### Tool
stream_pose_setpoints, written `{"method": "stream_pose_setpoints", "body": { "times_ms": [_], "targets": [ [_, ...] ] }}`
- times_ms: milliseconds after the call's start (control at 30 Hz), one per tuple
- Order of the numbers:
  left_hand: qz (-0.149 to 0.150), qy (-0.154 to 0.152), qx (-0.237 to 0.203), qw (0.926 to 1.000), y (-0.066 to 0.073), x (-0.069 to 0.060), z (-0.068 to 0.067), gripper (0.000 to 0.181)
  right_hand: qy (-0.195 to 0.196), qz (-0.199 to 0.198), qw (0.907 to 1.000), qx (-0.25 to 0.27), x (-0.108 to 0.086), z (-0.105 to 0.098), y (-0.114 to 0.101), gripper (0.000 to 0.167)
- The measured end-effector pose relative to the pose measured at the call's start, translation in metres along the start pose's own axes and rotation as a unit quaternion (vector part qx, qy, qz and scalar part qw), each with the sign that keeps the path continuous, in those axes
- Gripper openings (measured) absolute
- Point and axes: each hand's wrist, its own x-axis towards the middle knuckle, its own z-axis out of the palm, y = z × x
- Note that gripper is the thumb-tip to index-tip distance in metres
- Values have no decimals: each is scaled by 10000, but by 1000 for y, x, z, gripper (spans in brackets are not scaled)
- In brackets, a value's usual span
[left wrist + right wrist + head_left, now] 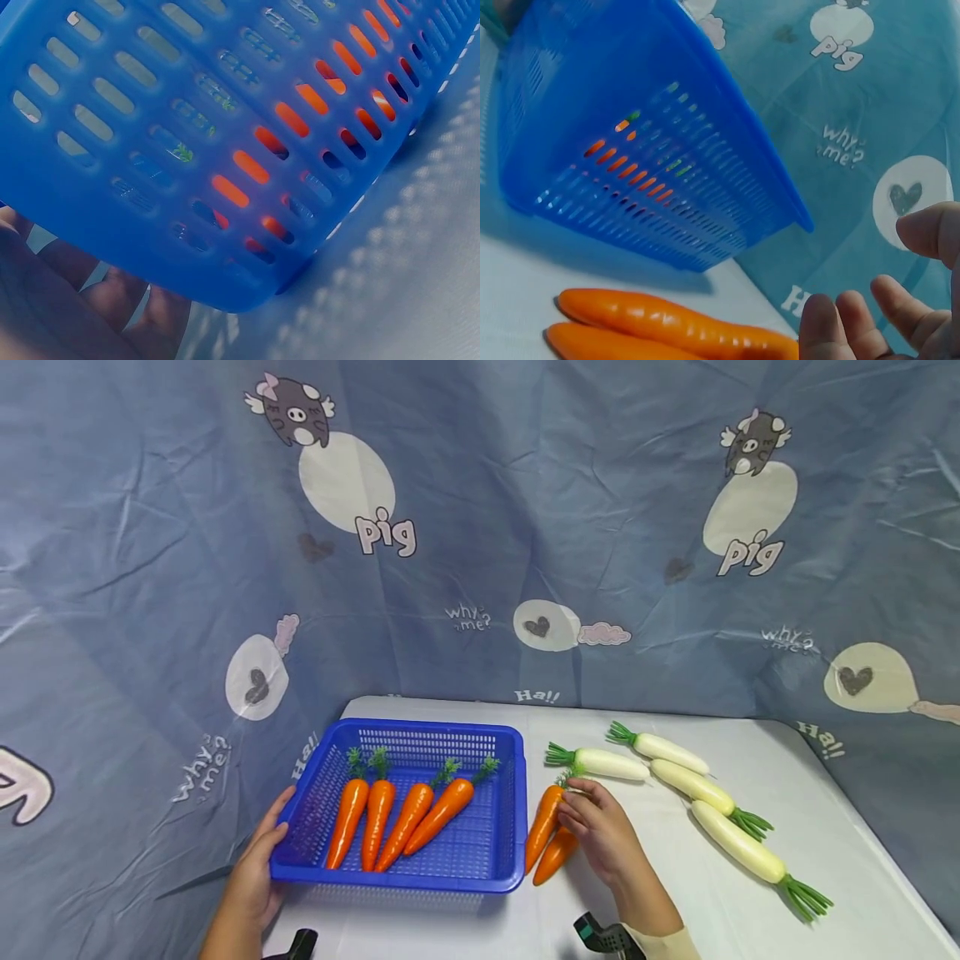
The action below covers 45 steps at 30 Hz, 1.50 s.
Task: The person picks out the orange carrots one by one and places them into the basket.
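A blue plastic basket [390,884] holds several orange carrots [411,818] with green tops. My left hand [257,868] grips the basket's left rim; in the left wrist view its fingers [112,300] are bent beneath the edge. To the right of the basket, two more carrots [546,822] lie side by side on the white table. My right hand [600,831] is over their leafy ends and partly hides them. In the right wrist view, its thumb and fingers [904,307] are apart with nothing between them, beyond the pair of carrots [660,319]. Whether a fingertip touches a carrot is unclear.
Several white radishes [738,839] with green stems lie on the right half of the white table [817,810]. One radish [611,764] is just beyond my right hand. Blue printed fabric [465,485] hangs behind the table and along its sides.
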Motion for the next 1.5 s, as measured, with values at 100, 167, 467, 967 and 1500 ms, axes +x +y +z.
{"method": "stream_pose_setpoints", "body": {
  "times_ms": [100, 167, 467, 967, 1500],
  "targets": [
    [-51, 38, 28, 10000, 0, 1, 1, 58, 33, 0, 10000, -83, -1, -4, 2, 40],
    [-136, 101, 71, 9998, 0, 1, 2, 58, 64, 26, 9999, -155, -2, -6, 2, 42],
    [-162, 151, 86, 9997, 1, 0, 2, 57, 151, 85, 9995, -278, -8, -13, 4, 44],
    [-91, 108, 239, 9996, 3, -1, 4, 57, 350, 6, 9960, -821, -14, -28, 13, 40],
    [-223, 293, 260, 9990, 4, -1, 5, 57, 856, -74, 9802, -1785, -17, -29, 21, 58]
  ]
}}
